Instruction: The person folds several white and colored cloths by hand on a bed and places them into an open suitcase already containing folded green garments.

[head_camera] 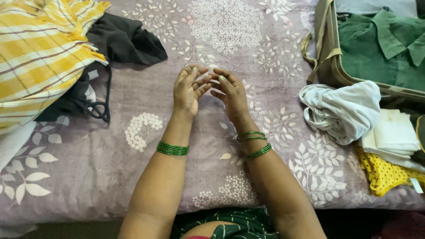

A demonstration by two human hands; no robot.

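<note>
My left hand (188, 90) and my right hand (231, 95) hover close together over the middle of a mauve bedsheet (133, 146) with white leaf prints. Their fingertips almost touch, fingers spread and slightly curled, and neither holds anything. Green bangles ring both wrists. The nearest cloth is a black garment (121, 42) up to the left, and a crumpled pale grey-white garment (343, 110) lies to the right.
A yellow and white striped cloth (37, 57) covers the left side. An open bag (330, 66) at the top right holds a green shirt (380, 48). Folded white cloth (396, 132) and a yellow dotted cloth (383, 175) lie at the right edge.
</note>
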